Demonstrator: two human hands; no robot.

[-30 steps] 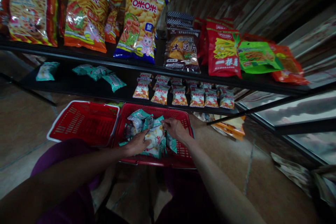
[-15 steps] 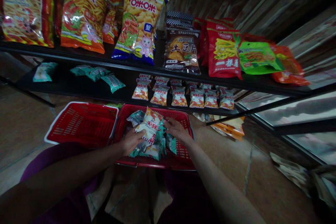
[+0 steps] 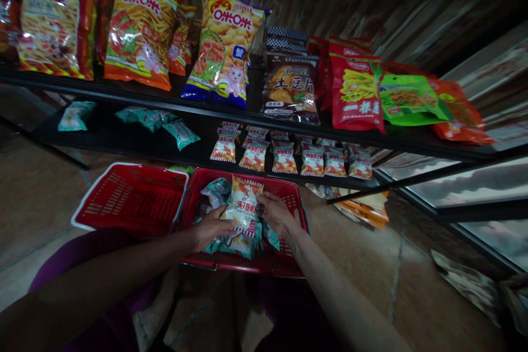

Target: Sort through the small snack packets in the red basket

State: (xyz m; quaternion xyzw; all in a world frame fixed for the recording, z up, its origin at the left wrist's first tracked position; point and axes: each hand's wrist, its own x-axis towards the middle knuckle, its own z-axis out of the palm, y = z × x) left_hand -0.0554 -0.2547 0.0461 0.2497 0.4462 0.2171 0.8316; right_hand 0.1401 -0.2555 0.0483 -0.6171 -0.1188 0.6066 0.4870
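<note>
Over a red basket [image 3: 247, 267], both hands are on one small white-and-orange snack bag [image 3: 244, 206]. My left hand [image 3: 211, 228] pinches its left edge, thumb on the front. At the opposite edge my right hand [image 3: 275, 213] has its fingers closed on the bag; some fingertips are hidden behind it. Beneath, several teal-and-white snack bags [image 3: 240, 246] lie jumbled in the basket. Matching white-and-orange bags [image 3: 283, 157] stand in rows on the lower shelf [image 3: 136, 140], with a few teal bags [image 3: 180, 133] lying farther left.
A second red basket [image 3: 132, 198] with a white rim stands to the left. The upper shelf [image 3: 165, 96] carries larger snack bags, among them a yellow-and-blue one [image 3: 225, 47] and a red one [image 3: 357, 88]. Orange packaging [image 3: 365, 212] lies on the floor at right.
The held bag has turned more upright, its front now facing me. My right hand has come onto its right edge. The whole view has shifted slightly.
</note>
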